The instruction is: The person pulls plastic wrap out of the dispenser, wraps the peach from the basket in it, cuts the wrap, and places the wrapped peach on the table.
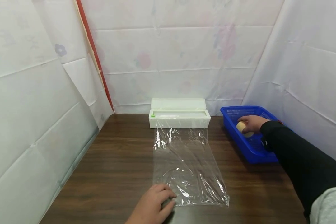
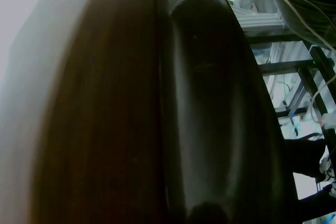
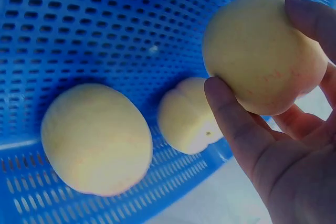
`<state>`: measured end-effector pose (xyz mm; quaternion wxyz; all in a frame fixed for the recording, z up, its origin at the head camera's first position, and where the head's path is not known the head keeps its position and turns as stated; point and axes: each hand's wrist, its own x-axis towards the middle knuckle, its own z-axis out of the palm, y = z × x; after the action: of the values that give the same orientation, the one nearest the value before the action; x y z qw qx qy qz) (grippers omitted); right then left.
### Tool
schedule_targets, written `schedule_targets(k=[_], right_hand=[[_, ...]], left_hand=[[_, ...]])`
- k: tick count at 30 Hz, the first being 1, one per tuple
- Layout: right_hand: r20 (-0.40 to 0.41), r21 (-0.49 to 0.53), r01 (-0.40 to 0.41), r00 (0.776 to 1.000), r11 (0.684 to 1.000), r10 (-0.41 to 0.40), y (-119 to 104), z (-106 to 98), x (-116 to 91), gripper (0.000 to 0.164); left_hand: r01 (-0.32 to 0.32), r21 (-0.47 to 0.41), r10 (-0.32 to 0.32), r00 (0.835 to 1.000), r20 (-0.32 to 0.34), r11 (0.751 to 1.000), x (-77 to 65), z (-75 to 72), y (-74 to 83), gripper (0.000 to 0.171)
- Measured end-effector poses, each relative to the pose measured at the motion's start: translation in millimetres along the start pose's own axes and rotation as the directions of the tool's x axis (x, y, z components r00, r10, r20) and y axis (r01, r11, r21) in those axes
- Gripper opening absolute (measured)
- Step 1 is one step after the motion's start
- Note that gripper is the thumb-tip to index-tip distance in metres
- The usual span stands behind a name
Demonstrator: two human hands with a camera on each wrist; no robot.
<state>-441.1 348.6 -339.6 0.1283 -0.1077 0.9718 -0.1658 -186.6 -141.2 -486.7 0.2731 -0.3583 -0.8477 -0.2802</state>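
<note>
My right hand (image 1: pixel 253 123) reaches into a blue plastic basket (image 1: pixel 252 157) and grips a pale yellow peach (image 3: pixel 262 51) between thumb and fingers. Two more peaches lie in the basket in the right wrist view: a large peach (image 3: pixel 97 140) at left and another peach (image 3: pixel 184 116) behind the fingers. A sheet of clear plastic wrap (image 1: pixel 184 161) stretches over the table from a white dispenser box (image 1: pixel 179 123). At the sheet's near left corner rests my left hand (image 1: pixel 155 202), its fingers loosely bent and thumb apart. The left wrist view does not show this hand.
The dispenser's lid (image 1: pixel 178 103) stands raised against the back curtain (image 1: pixel 179 62). White sheeting also hangs along both sides of the brown wooden table (image 1: pixel 114 171). In the left wrist view the table edge and a dark frame (image 2: pixel 283 66) beyond it appear.
</note>
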Motion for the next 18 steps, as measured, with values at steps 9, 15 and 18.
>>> schedule_targets(k=[9,15,18], right_hand=[[-0.059,-0.067,0.067,0.996,0.996,-0.071,-29,-22,-13,0.069],[-0.121,-0.213,0.141,0.978,0.967,-0.169,-59,-30,-21,0.065],[-0.118,-0.202,0.178,0.972,0.963,-0.204,-75,-32,-25,0.065]], left_hand=[[-0.013,0.006,0.013,1.000,0.021,1.000,3.8,0.5,-4.5,0.019],[-0.040,0.000,0.039,0.994,0.099,0.999,20.2,-19.3,-4.8,0.016],[-0.045,0.043,0.039,0.990,0.137,0.998,37.3,-33.5,-8.0,0.016]])
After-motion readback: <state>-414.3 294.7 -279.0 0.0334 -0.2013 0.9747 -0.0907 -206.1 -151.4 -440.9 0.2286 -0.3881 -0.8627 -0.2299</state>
